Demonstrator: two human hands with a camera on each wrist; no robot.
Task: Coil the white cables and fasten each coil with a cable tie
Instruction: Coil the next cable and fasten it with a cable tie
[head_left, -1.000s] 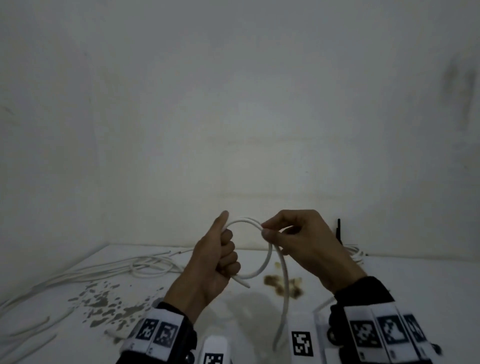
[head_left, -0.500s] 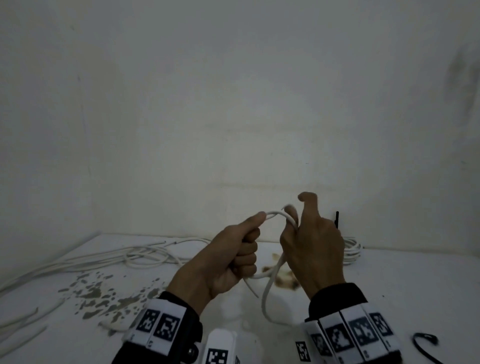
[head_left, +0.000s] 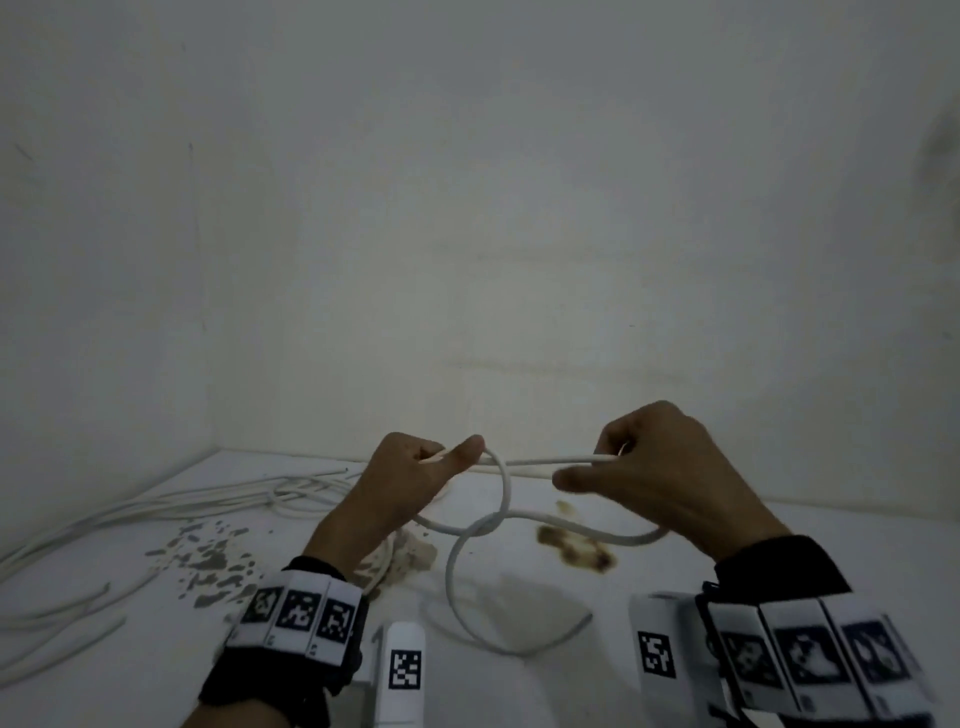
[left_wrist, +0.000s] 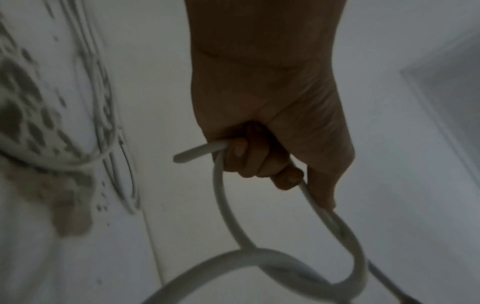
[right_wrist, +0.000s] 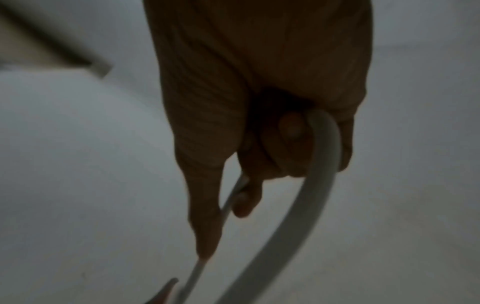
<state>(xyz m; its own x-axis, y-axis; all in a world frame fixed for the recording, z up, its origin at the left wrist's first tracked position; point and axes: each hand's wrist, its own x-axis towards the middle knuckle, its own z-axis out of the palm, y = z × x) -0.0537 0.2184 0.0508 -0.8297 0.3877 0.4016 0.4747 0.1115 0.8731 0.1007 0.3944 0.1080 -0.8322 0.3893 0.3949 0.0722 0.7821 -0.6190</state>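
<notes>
Both hands hold one white cable (head_left: 503, 501) above the white table (head_left: 779, 545). My left hand (head_left: 410, 488) grips it in a fist, thumb out along the strand, and a short end (left_wrist: 200, 152) sticks out of that fist. My right hand (head_left: 660, 478) holds the cable in curled fingers (right_wrist: 291, 131), with a straight stretch running between the two hands. Below them the cable crosses itself in loose loops (head_left: 478, 535), and its tail (head_left: 519, 647) curves down onto the table. In the left wrist view the loop (left_wrist: 259, 257) hangs under the fist.
A bunch of loose white cables (head_left: 208, 499) lies along the left of the table, up to the wall corner. Grey flaked patches (head_left: 208, 561) and a brown stain (head_left: 576, 545) mark the tabletop. The white wall stands close behind.
The hands have drawn apart sideways. The small loop held between them has opened into a straight stretch with crossed loops hanging below. The right hand went from raised fingers to a curled grip.
</notes>
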